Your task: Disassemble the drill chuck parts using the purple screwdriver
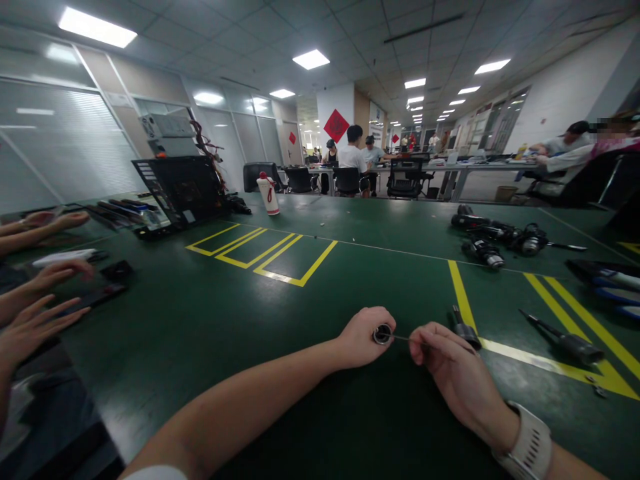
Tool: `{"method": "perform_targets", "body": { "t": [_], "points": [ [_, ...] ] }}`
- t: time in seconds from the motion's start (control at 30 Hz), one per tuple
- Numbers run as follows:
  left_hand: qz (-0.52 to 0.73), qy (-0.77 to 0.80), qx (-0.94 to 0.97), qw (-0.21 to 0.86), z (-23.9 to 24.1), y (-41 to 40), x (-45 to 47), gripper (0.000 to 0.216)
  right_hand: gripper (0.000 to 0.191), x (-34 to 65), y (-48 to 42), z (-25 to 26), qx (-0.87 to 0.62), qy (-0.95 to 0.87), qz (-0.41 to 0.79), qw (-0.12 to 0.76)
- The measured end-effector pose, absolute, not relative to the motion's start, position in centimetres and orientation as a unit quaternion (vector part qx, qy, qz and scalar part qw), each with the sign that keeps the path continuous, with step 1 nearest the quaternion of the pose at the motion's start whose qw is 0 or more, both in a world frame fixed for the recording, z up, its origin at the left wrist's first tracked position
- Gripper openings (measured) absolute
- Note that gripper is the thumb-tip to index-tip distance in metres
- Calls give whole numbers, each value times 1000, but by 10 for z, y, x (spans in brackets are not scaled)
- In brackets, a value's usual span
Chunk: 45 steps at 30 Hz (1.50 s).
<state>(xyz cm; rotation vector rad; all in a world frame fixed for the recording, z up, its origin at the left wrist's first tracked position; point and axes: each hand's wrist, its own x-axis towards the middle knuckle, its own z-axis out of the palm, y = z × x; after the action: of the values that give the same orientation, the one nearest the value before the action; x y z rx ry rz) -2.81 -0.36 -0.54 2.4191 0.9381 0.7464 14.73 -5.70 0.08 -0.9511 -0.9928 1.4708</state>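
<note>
My left hand is closed around a dark cylindrical part, its round metal-rimmed open end facing me. Between the thumb and fingers of my right hand is a thin metal rod, whose far end reaches the mouth of the cylinder; how deep it goes I cannot tell. Just beyond my right hand lies a dark cylindrical piece with prongs. Farther right rest a dark tapered part with a long thin tip and a few small metal bits.
Several black tool-like devices lie at the back right. Blue-edged items sit at the right edge. A white cup and an opened black computer case stand at the back left. Another person's hands are over the table's left side.
</note>
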Motion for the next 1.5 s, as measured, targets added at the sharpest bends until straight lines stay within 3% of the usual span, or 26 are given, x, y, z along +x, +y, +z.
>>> {"method": "perform_targets", "body": {
  "t": [0.43, 0.67, 0.83, 1.13, 1.5],
  "points": [
    [244, 363, 874, 212, -5, -5, -28, 7, 21, 151, -62, -2, -405, -479, 534, 567],
    [187, 364, 897, 164, -3, -6, -27, 12, 27, 145, -73, 9, -452, -652, 373, 481],
    [173, 343, 912, 140, -1, -8, -27, 9, 26, 147, -67, 6, -453, -580, 467, 491],
    [256, 354, 869, 232, -9, -2, -29, 9, 24, 148, -55, 0, -431, -459, 577, 520],
    [236, 361, 879, 205, -4, -6, -29, 8, 25, 151, -64, -4, -425, -562, 477, 526]
  ]
}}
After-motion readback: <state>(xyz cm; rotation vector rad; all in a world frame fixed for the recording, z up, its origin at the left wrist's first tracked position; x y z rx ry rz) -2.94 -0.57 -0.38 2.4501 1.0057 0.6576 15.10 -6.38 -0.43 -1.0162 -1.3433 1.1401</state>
